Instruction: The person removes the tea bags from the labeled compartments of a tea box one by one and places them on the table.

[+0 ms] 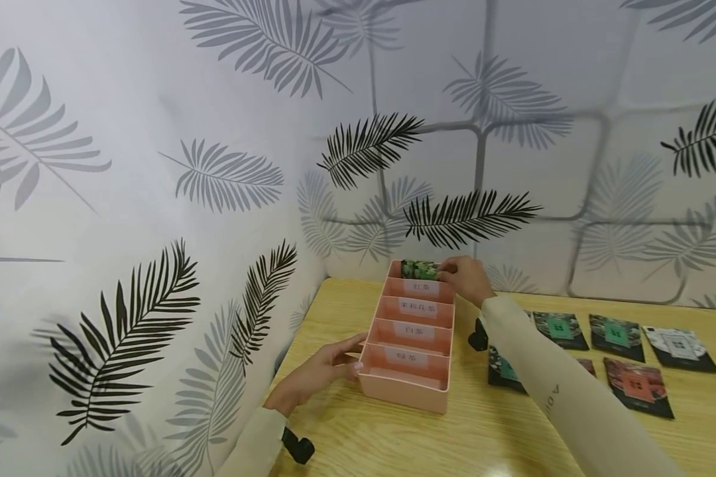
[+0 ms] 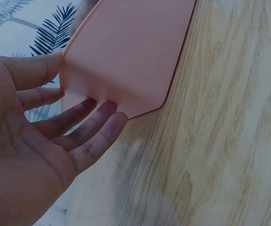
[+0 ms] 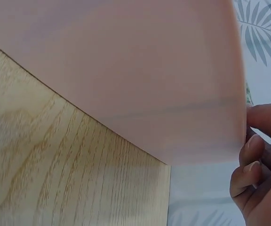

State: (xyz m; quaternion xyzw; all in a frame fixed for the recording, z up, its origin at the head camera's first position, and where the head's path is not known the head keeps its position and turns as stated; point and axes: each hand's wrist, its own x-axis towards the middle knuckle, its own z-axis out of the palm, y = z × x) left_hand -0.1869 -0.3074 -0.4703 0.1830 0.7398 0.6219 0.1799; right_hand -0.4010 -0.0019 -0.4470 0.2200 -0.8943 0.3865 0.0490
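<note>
A pink divided box (image 1: 402,394) stands on the table, its dividers bearing white labels with handwritten characters. In its farthest compartment sits a green patterned packet (image 1: 419,269). My right hand (image 1: 467,278) pinches this packet at its right end, over the far right corner of the box. The right wrist view shows the right fingers (image 3: 253,172) bent beside the box wall, which hides most of the packet. At the near left corner, my left hand (image 1: 325,368) touches the box; in the left wrist view its fairly straight fingers (image 2: 100,136) rest against the pink wall.
Several flat packets lie on the table right of the box, among them a green-labelled packet (image 1: 616,336), a red packet (image 1: 637,386) and a white-and-black packet (image 1: 680,348). The right sleeve (image 1: 549,371) covers some. A leaf-patterned curtain (image 1: 244,218) borders the wooden table (image 1: 346,437).
</note>
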